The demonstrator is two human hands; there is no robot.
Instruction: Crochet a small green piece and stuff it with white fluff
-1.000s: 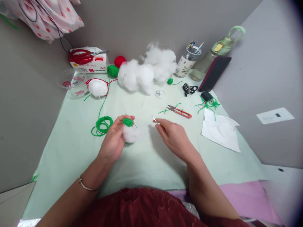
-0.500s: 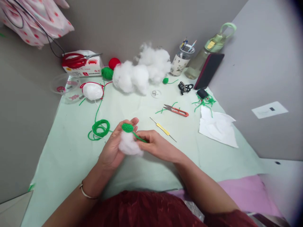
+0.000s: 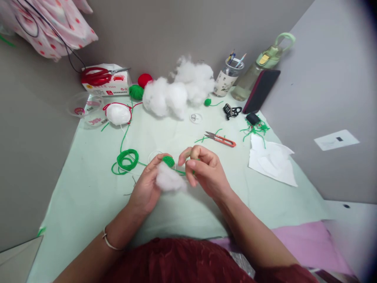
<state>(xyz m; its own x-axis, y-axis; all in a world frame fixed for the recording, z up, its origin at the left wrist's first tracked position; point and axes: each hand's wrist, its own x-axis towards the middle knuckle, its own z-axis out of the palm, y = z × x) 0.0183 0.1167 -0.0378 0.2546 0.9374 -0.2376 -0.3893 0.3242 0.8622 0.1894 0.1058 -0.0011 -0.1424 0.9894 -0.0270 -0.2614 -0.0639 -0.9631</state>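
My left hand [image 3: 147,182] is closed round a small green crocheted piece [image 3: 169,161] and a tuft of white stuffing [image 3: 169,179] just below it. From the piece a green yarn tail [image 3: 180,172] runs to my right hand [image 3: 206,169], whose fingers are curled about the yarn. Left of my hands lies a loose coil of green yarn [image 3: 127,160], with a strand leading toward them. Orange thread snips [image 3: 220,139] rest beyond my right hand among green yarn scraps. The yellow crochet hook is not visible now; my right hand covers that spot.
White stuffing [image 3: 167,96] is heaped at the back beside green [image 3: 136,92] and red [image 3: 145,80] yarn balls. Red scissors [image 3: 98,76] lie on a box at back left. A pen cup [image 3: 226,80], bottle [image 3: 249,80], phone [image 3: 262,91] and white paper [image 3: 272,161] stand or lie at right.
My right hand has moved right and up from the piece, over where the crochet hook lay, fingers curling. My left hand has shifted slightly right with the piece and stuffing.
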